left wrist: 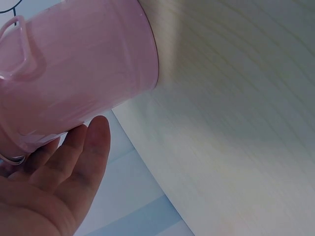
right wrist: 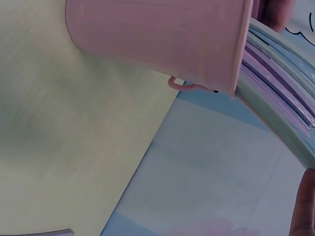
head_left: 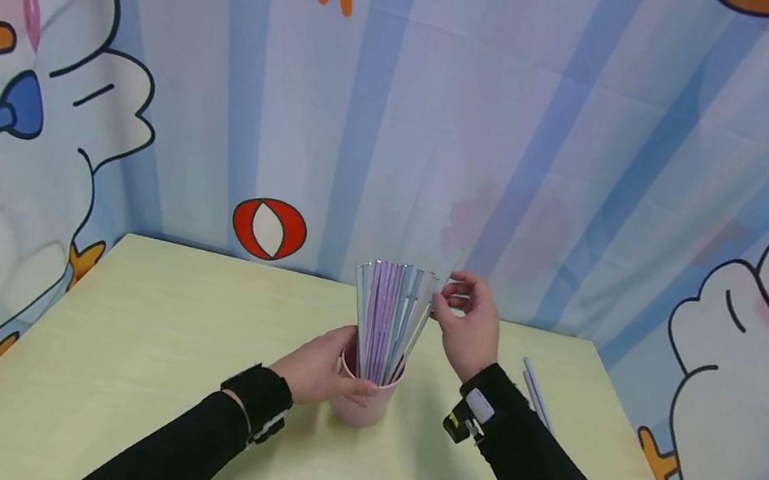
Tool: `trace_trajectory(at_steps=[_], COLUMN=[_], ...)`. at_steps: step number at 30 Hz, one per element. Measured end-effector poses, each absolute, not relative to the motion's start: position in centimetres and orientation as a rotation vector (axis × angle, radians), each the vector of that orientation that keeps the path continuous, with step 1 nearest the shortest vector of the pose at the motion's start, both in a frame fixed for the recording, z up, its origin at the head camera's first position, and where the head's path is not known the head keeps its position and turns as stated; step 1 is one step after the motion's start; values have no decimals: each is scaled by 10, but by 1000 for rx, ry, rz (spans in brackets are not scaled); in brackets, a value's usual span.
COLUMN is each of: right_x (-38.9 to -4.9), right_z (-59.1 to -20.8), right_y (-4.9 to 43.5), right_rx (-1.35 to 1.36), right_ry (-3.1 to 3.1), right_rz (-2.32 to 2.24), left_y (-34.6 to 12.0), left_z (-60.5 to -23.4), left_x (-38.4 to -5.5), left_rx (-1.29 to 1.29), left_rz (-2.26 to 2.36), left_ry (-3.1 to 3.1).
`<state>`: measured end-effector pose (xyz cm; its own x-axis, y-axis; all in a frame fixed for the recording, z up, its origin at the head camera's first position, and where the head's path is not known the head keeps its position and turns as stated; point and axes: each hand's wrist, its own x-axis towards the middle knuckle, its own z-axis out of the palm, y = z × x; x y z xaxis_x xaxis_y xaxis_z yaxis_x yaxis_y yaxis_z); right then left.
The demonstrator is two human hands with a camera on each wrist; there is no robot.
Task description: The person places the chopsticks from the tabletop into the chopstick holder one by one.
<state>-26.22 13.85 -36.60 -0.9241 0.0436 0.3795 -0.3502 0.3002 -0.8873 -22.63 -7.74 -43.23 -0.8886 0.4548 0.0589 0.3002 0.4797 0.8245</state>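
Many straws [head_left: 383, 314] (pastel) rise above the left hand [head_left: 322, 367] — gripping their cup [head_left: 359, 411].

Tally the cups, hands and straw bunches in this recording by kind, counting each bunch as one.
Cups: 1, the pink cup
Hands: 2, the left hand and the right hand
Straw bunches: 2, the straws in the cup and the straws lying on the table
Total: 5
Individual straws overlap too much to count.

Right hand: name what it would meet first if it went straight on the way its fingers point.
Most likely the straws standing in the pink cup; the right hand points toward them, though depth leaves any remaining gap unclear.
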Motion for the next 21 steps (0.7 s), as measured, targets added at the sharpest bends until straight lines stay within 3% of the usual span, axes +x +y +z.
trace_trajectory(at_steps=[21], right_x=[-253], right_z=[-399], right_y=[133], right_rx=[251], right_ry=[-2362], right_rz=[1617], left_y=[-77], left_z=[-434], left_x=[-228], left_rx=[680], left_rz=[1392], left_ry=[2545])
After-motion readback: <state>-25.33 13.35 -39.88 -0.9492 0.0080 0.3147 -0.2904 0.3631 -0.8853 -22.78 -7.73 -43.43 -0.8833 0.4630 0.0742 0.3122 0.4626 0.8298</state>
